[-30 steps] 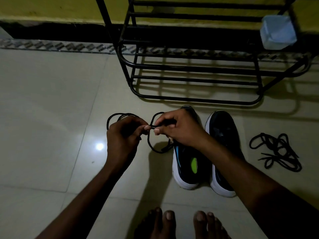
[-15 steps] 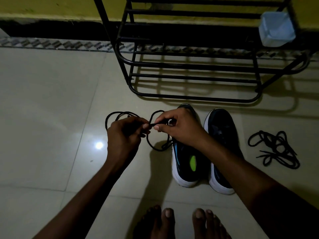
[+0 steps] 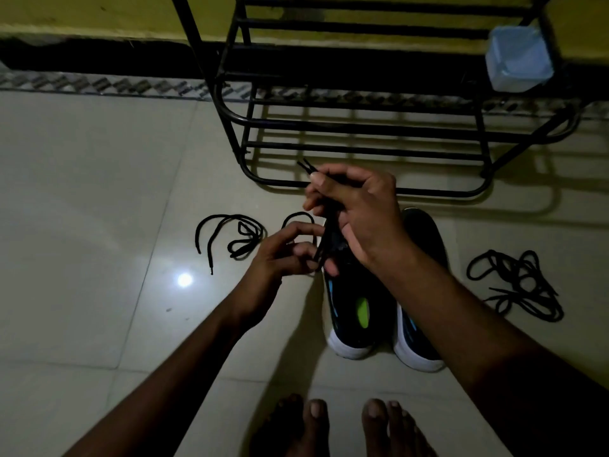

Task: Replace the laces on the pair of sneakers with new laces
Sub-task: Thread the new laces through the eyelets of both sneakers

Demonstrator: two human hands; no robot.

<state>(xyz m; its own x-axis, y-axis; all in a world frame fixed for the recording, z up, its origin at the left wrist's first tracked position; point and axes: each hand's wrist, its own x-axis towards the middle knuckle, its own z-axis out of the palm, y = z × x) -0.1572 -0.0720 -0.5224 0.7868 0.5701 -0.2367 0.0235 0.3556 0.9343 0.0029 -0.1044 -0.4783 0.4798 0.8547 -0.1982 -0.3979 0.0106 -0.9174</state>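
Pinching the ends of a black lace (image 3: 325, 237) in the right hand (image 3: 362, 212), held above the toes of the sneakers (image 3: 349, 311). Closing the left hand (image 3: 280, 258) around its hanging strands, thumb and fingers curled, just left of the sneakers. Leaving a second lace (image 3: 230, 239) lying left of the sneakers, a tangled bundle (image 3: 517, 285) right of them.

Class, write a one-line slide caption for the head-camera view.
Right hand holds a black lace by its ends, left hand pinching it lower, above two sneakers; other laces lie alongside.
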